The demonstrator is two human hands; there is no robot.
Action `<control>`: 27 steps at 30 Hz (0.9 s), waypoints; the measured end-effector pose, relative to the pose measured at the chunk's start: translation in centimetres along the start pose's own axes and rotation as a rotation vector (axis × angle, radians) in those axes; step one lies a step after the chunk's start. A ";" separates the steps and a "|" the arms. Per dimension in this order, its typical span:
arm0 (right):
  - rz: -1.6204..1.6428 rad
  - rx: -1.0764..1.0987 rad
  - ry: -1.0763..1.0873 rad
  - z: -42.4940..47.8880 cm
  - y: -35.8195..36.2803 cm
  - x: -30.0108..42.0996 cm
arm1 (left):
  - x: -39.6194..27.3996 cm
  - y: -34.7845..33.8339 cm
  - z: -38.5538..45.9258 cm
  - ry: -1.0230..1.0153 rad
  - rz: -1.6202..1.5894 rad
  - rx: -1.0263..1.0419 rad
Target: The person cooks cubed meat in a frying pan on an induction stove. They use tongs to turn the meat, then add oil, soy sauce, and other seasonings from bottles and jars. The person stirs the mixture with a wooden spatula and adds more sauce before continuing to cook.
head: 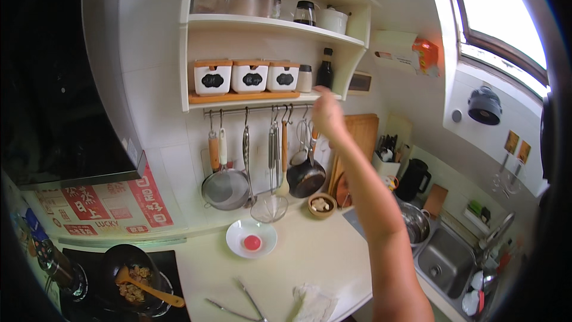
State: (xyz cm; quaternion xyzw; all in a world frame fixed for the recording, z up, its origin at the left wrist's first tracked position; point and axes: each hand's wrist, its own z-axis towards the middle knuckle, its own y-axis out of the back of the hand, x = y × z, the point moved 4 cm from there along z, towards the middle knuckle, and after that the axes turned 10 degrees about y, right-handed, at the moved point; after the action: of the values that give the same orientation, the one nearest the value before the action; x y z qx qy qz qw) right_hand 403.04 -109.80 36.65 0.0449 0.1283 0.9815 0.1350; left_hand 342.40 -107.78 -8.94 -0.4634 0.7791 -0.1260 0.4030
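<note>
My right hand (328,114) is raised at the lower shelf's edge, just below a dark glass bottle with a black cap (325,70) and beside a shaker jar (304,79). Its fingers are blurred, and whether they touch the bottle I cannot tell. My left hand is out of view. On the counter a white bowl (239,231) has a round red thing in it. At the lower left, a dark wok (115,255) on the hob holds browned food and a wooden spatula (157,294). Metal tongs (251,297) and a whitish crumpled cloth or bag (313,306) lie at the front.
White lidded canisters (249,78) stand on the shelf (268,21). Below hang a strainer (225,190), a small black pan (306,178) and other utensils. A wooden bowl (322,213) stands near the wall. The range hood (58,76) juts out at left; a sink (447,255) is at right.
</note>
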 end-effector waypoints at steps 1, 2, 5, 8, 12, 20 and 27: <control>-0.144 -0.073 -0.072 2.0 0.6 -4.5 | 0.1 0.2 0.8 -0.062 0.095 0.032; -0.088 0.089 -0.313 3.8 0.2 -7.0 | 0.7 1.4 1.0 -0.135 0.181 0.033; -0.137 0.096 -0.419 6.8 -1.0 -13.0 | -1.2 -5.2 -2.9 -0.328 0.346 0.035; -0.038 0.151 -0.558 7.9 -3.2 -14.3 | -1.1 -7.9 -3.5 -0.252 0.074 -0.100; -0.191 0.156 -0.546 8.5 -5.3 -15.3 | -1.4 -9.2 -3.5 -0.268 -0.023 -0.187; -0.251 0.095 -0.592 8.6 -5.4 -13.3 | -0.5 -10.0 -2.6 -0.223 -0.092 -0.315; -0.119 -0.241 -0.278 5.8 -1.3 -10.8 | -1.2 -11.5 -5.2 -0.235 0.033 -0.330</control>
State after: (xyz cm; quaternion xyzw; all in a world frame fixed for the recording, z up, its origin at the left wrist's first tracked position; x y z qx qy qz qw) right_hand 414.43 -110.21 41.32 0.1557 -0.0074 0.9644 0.2134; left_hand 345.98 -113.90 1.57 -0.5216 0.7444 0.0647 0.4118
